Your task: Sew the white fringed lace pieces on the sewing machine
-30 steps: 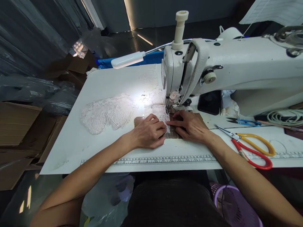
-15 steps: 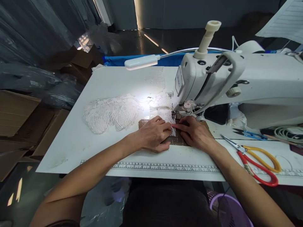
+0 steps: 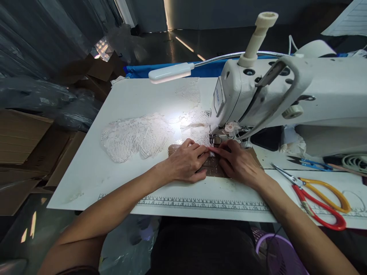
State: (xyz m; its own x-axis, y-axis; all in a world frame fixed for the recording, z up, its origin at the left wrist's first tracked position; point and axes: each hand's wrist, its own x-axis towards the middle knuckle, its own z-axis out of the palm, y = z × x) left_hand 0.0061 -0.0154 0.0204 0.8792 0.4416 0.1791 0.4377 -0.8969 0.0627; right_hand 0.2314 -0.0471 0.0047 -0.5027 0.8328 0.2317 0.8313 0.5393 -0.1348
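We see a strip of white lace (image 3: 205, 140) lying over a brown patterned piece (image 3: 210, 168) on the white table (image 3: 86, 168), just in front of the presser foot (image 3: 216, 139) of the sewing machine (image 3: 286, 99); our left hand (image 3: 186, 162) lies palm down, fingers curled and pressing the lace, grasping nothing; our right hand (image 3: 239, 162) presses likewise, fingertips meeting the left's; more lace (image 3: 134, 135) is heaped to the left; the table's near edge carries a printed ruler (image 3: 200, 204); scissors (image 3: 318, 196) lie well apart on the right.
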